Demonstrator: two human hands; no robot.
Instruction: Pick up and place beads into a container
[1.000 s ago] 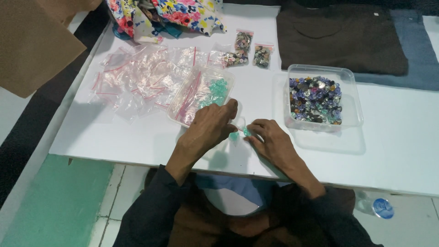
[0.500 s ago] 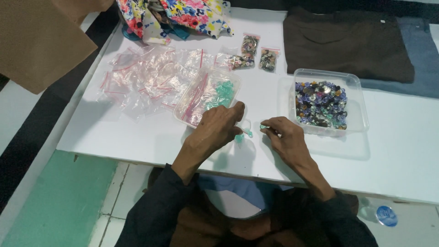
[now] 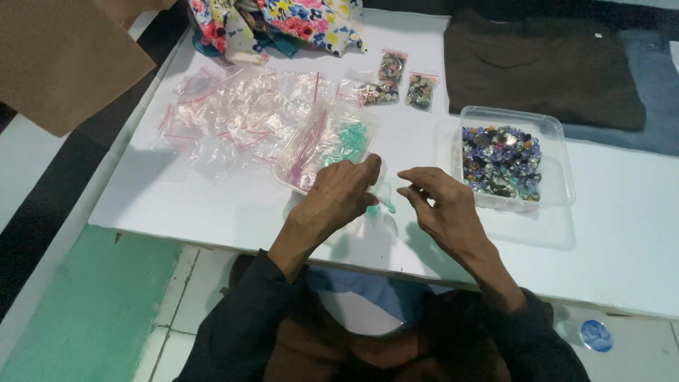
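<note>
Hands [image 3: 385,198] over small plastic bag [image 3: 382,200]

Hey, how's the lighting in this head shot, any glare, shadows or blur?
Head view: even overhead light, soft shadows under the left hand and right hand on the white table; mild glare on the clear plastic bags; the tiny green pieces between the hands are too blurred to identify.

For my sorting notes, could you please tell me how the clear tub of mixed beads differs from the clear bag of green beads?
The clear tub is rigid, open-topped, and holds many colours; the clear bag is soft, flat-lying, and holds only green beads. The tub sits nearer the right hand, the bag beside the left hand. Both are transparent.
</note>
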